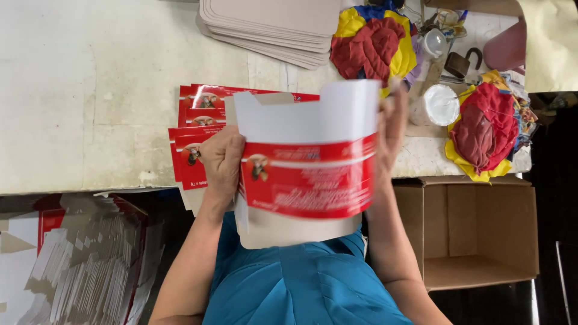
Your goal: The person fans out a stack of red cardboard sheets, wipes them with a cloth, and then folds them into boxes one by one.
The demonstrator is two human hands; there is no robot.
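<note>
gripping a red and white carton blank (307, 156) by its side edges, the left hand (221, 161) and right hand (390, 129) clamp it above the table (90, 90).

Carton blank (307, 159) held up btwn left hand (221, 161) & right hand (390, 129), over table edge (72, 150). Stack of flat blanks (195, 141) on table behind left hand. Open box (475, 232) below table, right. Cloth bundles (484, 129) on table, far right.
</note>
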